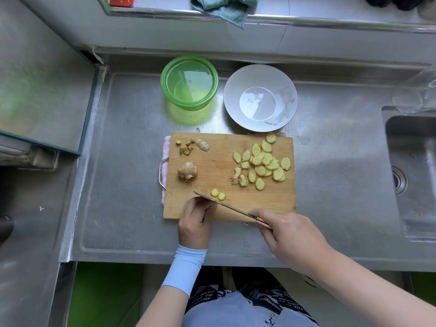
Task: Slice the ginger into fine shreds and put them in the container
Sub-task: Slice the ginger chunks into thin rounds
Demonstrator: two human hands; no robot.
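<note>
A wooden cutting board (212, 161) lies on the steel counter. My right hand (287, 234) grips the handle of a knife (226, 206) whose blade slants across the board's near edge. My left hand (195, 220) sits curled beside the blade, its fingers bent over a ginger piece that is hidden under them. Two small round slices (218, 194) lie just beyond the blade. A heap of ginger slices (262, 164) covers the board's right half. An uncut ginger knob (187, 170) and some trimmings (186, 147) with a stub (202, 144) rest at the left. The green container (188, 82) stands empty behind the board.
A grey bowl (260, 97) stands behind the board at the right, touching its far edge. A sink (412, 175) lies at the far right, with clear glassware (415, 97) above it. A cloth (165, 166) pokes out under the board's left side. A teal rag (224, 7) hangs from the shelf.
</note>
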